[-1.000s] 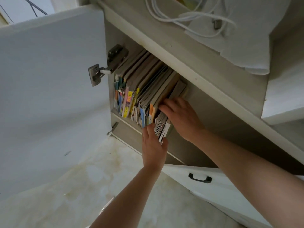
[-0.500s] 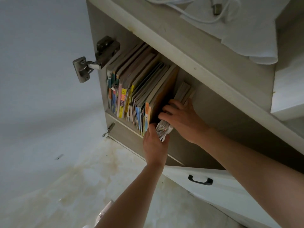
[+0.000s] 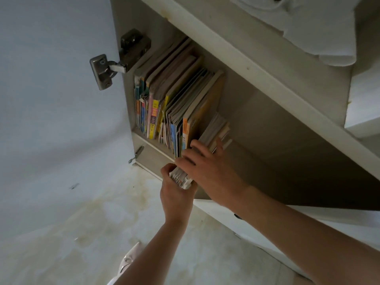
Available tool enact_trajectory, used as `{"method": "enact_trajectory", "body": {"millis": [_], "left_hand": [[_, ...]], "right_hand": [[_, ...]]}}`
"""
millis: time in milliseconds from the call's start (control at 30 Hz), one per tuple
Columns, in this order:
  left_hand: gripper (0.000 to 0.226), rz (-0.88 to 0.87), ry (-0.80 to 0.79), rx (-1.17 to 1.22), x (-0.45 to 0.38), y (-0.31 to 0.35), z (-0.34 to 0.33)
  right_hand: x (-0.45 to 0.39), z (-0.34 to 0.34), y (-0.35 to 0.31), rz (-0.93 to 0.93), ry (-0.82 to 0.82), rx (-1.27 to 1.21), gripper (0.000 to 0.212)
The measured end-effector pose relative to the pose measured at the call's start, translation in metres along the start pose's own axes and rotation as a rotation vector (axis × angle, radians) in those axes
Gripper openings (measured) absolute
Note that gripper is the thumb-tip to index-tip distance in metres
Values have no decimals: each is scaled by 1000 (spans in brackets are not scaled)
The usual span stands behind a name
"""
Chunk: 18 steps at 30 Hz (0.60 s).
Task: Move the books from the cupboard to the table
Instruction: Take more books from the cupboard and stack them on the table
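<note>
The left hand (image 3: 174, 194) grips the near end of a thin bundle of books (image 3: 213, 134), and the right hand (image 3: 209, 169) holds it from above. The bundle sticks out over the front edge of the cupboard shelf (image 3: 152, 147), just beside the upright row of books (image 3: 174, 99).

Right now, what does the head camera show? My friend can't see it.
Both hands, the left hand and the right hand, grip a small bundle of books at the right end of a row of books standing in an open cupboard.
</note>
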State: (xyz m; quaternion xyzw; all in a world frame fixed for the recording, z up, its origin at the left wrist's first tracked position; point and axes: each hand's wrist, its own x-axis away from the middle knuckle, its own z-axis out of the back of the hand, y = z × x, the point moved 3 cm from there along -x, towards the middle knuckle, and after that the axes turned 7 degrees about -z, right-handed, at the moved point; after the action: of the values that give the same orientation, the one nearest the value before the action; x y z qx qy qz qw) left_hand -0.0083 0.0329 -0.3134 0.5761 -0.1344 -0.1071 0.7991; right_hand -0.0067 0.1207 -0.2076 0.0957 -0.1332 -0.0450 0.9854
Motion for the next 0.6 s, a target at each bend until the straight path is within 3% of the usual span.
{"method": "enact_trajectory", "body": {"millis": [167,333,433,600], "left_hand": [[58,-14,11,-13,-4,2,2],[55,-71,-12,-6,-7,4,16],[57,-145,-36,-11,-5,1,27],[55,-167,-102,-28,-5,-27,50]], "right_hand": [[7,5,20,6,133,-165,78],[14,-9,64,-504,190,-568,109],[5,-24,69,-422,157,-619,111],[-7,-25,73,-305,-71,-804,116]]}}
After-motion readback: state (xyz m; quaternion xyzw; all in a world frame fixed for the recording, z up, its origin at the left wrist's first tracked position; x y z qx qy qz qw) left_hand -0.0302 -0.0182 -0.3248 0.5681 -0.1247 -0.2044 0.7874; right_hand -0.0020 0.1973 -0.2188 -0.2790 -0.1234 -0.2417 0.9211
